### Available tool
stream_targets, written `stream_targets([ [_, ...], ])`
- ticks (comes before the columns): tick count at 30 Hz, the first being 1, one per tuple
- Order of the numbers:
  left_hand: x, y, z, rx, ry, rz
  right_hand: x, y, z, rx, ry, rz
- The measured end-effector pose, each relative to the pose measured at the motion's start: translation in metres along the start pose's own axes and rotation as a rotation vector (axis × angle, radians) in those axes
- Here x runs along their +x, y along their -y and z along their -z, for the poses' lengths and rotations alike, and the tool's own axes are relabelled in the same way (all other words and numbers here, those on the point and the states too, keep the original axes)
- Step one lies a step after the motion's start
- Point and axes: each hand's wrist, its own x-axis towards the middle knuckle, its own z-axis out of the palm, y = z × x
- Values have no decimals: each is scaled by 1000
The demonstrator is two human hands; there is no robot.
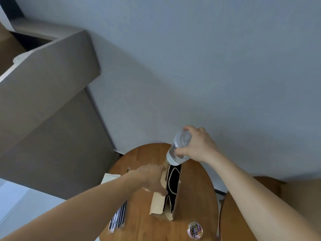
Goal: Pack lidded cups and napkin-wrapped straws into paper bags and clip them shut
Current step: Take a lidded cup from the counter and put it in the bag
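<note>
Low in the frame, the left hand [151, 178] holds the paper bag [173, 186] open so the right hand [199, 146], gripping 1 lidded cup [181, 139], can slide it in.

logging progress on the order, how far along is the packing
Done: no clipped bag shows. In hand: the left hand holds the brown paper bag open on the round wooden table; the right hand grips a clear plastic lidded cup at its mouth, not yet inside. Left: the dark straws and the round tub of coloured paper clips lie untouched.
</note>
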Motion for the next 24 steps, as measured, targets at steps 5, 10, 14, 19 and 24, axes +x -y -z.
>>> stream_targets([
  [5,9,-8,-31,-7,-45,72,-3,4,-11,28,-26,-29],
  [10,17,-7,-50,-172,-100,151,-14,-1,-24,57,-27,-98],
  [14,22,2,-53,-462,-51,215,-23,-9,-20,22,-1,-69],
  [19,28,7,-53,-631,-89,248,-38,-15,-16,-269,130,120],
  [24,26,10,-57,-664,-87,230,-42,-16,-36,-560,289,322],
])
